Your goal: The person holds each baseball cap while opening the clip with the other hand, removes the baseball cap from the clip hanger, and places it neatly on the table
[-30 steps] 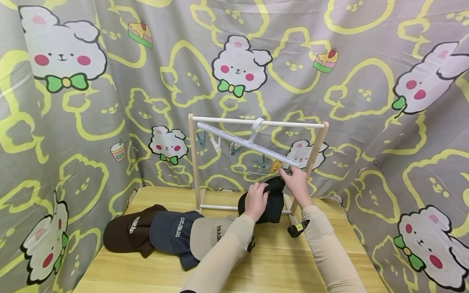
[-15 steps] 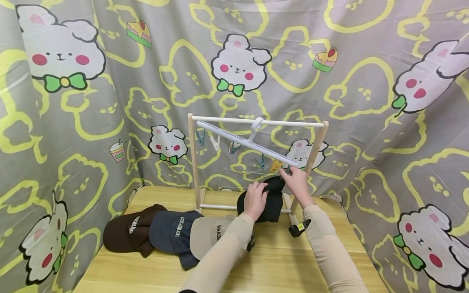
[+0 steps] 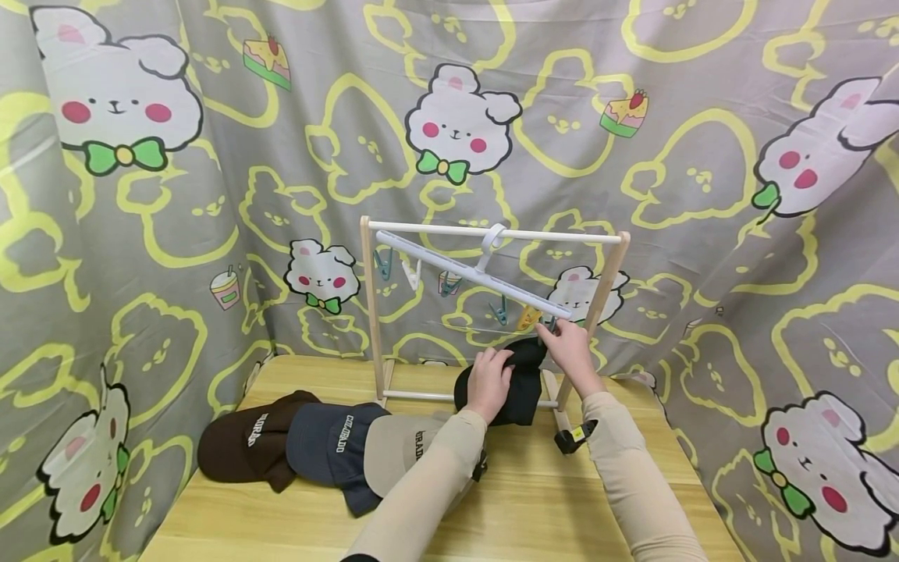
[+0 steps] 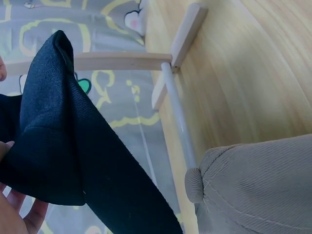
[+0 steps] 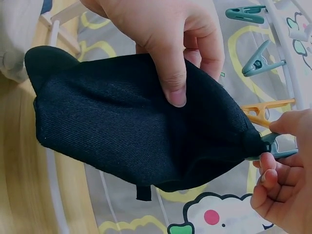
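Note:
A black cap [image 3: 521,400] hangs off the table below the low right end of a white hanger [image 3: 477,275]. My left hand [image 3: 489,384] grips its crown, the thumb on the near side and the fingers behind, as the right wrist view shows. With thumb and fingers, my right hand [image 3: 567,350] pinches a teal clip [image 5: 274,147] at that end of the hanger. A puckered tip of the cap's fabric sits right at the clip's mouth. In the left wrist view, the cap [image 4: 48,131] covers part of my left hand [image 4: 14,217].
A wooden rack [image 3: 372,312] holds the tilted hanger by its hook. Along the hanger hang more clips, among them a yellow one [image 3: 529,318] and a white one [image 3: 413,275]. Brown [image 3: 235,445], navy [image 3: 316,445] and beige [image 3: 393,449] caps lie overlapping on the table [image 3: 534,507].

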Demonstrator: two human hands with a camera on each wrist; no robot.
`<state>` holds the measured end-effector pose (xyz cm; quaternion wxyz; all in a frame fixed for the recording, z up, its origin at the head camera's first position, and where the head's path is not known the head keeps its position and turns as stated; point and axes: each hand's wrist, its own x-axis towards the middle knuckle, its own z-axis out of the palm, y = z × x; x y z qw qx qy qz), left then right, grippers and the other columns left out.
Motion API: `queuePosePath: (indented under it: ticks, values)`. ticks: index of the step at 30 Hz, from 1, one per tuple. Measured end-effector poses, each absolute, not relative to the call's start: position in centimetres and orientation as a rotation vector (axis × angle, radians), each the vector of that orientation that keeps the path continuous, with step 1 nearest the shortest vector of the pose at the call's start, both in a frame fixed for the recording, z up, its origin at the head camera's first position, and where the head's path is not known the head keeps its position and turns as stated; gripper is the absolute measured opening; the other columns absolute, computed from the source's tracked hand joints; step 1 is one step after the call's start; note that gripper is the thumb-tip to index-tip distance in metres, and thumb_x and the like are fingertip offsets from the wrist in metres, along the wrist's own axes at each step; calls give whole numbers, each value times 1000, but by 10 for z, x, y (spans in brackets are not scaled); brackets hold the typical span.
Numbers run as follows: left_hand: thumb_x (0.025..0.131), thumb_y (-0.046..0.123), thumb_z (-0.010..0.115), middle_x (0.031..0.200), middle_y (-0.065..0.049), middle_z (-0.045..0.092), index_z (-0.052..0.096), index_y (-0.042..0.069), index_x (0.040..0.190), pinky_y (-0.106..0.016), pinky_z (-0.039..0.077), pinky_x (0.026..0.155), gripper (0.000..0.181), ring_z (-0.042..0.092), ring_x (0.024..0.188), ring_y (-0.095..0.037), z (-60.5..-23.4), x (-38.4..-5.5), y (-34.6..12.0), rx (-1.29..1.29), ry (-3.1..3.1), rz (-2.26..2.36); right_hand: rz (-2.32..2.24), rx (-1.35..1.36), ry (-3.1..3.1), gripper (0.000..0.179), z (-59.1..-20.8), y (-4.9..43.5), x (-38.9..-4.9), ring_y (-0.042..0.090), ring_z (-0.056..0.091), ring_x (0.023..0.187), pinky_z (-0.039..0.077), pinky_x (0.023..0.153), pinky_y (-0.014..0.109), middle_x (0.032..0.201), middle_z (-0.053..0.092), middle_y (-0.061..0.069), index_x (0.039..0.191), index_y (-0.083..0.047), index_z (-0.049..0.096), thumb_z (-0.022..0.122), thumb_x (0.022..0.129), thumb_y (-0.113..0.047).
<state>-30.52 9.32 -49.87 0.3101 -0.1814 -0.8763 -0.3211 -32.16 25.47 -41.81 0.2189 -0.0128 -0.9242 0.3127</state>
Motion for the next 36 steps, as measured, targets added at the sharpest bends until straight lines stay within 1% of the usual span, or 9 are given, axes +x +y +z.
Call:
queuePosePath:
  ticks: [8,14,25,36]
  values:
    - [93,20,66,91,-2,62,71,19,109,-27,51,75,17,55,83,-19,-499,-303,91,-476,-2324,-855,893,-30,-2555,46,-421,254,-322,16,34,45,29,46,28,49,31,-4,60,-11,38,61,93,-32]
    - [93,20,66,91,-1,62,71,18,109,-26,50,75,17,55,82,-18,-501,-303,91,-474,-2327,-860,897,-40,-2565,46,-422,254,-321,16,32,45,27,46,27,51,30,-3,60,-11,37,62,93,-32]
    - [92,19,67,90,-1,61,71,18,108,-25,50,72,17,54,81,-18,-502,-304,90,-476,-2298,-848,893,-43,-2574,46,-421,254,-321,17,36,46,30,47,28,52,34,-1,61,-11,40,61,93,-35]
    - [92,20,67,91,-1,62,71,19,109,-27,51,76,17,56,83,-19,-501,-303,89,-464,-2322,-857,923,-60,-2599,46,-418,256,-318,18,38,46,31,47,28,52,36,-1,61,-11,41,61,93,-38]
